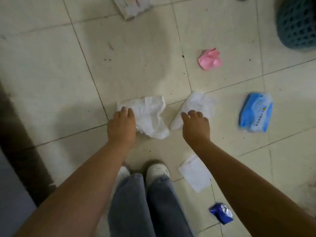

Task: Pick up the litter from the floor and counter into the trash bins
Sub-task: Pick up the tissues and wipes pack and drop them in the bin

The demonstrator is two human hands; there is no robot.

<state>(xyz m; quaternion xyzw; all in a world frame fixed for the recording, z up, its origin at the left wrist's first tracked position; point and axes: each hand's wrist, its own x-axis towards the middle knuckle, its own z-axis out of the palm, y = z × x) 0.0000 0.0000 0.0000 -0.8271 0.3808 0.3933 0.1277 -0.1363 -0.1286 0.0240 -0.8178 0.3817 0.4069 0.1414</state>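
Observation:
Two crumpled white papers lie on the tiled floor in front of my shoes. My left hand (121, 126) reaches down, and its fingertips rest on the left edge of the larger white paper (151, 115). My right hand (196, 126) has its fingers spread over the near part of the second white paper (198, 102). Both papers lie flat on the floor, and neither hand has closed around one. A blue mesh trash bin (298, 23) stands at the top right.
More litter lies around: a pink paper ball (210, 59), a blue wet-wipes pack (255, 112), a flat white sheet (195, 173) by my right shoe and a dark blue wrapper (221, 213). A striped box (131, 6) lies at the top. A dark cabinet edge (18, 134) runs along the left.

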